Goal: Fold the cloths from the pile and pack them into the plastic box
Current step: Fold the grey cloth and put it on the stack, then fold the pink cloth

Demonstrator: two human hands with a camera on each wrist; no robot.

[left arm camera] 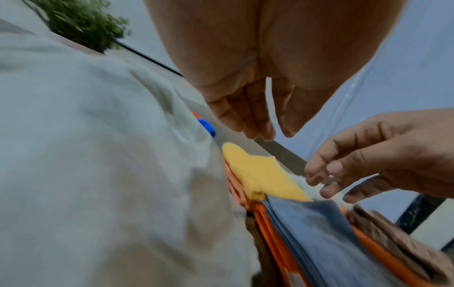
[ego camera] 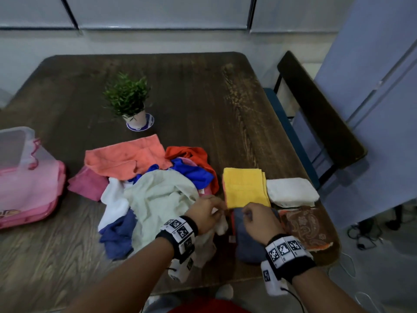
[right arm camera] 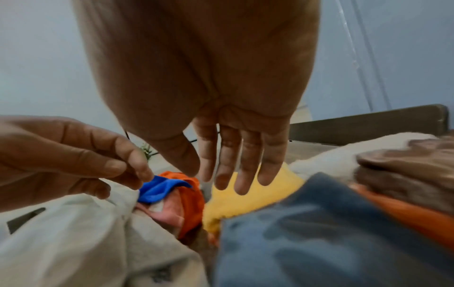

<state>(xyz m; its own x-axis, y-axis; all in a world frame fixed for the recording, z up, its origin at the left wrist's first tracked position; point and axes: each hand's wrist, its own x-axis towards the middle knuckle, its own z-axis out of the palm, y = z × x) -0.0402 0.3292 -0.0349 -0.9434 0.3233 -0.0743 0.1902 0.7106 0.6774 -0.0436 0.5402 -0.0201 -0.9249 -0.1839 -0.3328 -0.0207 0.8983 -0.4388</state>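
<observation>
Two hands work near the front edge of the wooden table (ego camera: pixel 203 91); your left hand (ego camera: pixel 206 213) and right hand (ego camera: pixel 259 219) sit close together, knuckles up, wrists banded with marker cuffs; both forearms reach forward from the near edge. Your left hand is over the pale green cloth (ego camera: pixel 158 199) at the right flank of the pile; in the left wrist view its fingers (left arm camera: pixel 248 116) and thumb point down, slightly apart, gripping nothing visible; whether the fingertips touch cloth cannot be told. Your right hand hangs above the folded grey-blue cloth (ego camera: pixel 248 240); in the right wrist view its fingers (right arm camera: pixel 245 161) are straight and lightly spread, holding nothing.

Just beyond the hands lie the folded pieces: a yellow cloth (ego camera: pixel 246 187), a white cloth (ego camera: pixel 291 192) beside it on the right, and a brown patterned cloth (ego camera: pixel 309 224) nearest the right edge; the grey-blue one lies on an orange layer (left arm camera: pixel 277 242).

Left of these spreads the unfolded pile: the pale green piece on top, with dark blue (ego camera: pixel 119 233), white (ego camera: pixel 115 199), pink (ego camera: pixel 88 182), coral (ego camera: pixel 126 158), bright blue (ego camera: pixel 194 175) and orange (ego camera: pixel 191 152) cloths around it.

Farther left stands the plastic box (ego camera: pixel 13 145) at the table's edge, upon a pink bag (ego camera: pixel 29 193); well apart from both hands. Beyond the pile stands a small potted plant (ego camera: pixel 129 100); a dark chair (ego camera: pixel 316 109) flanks the right side.
</observation>
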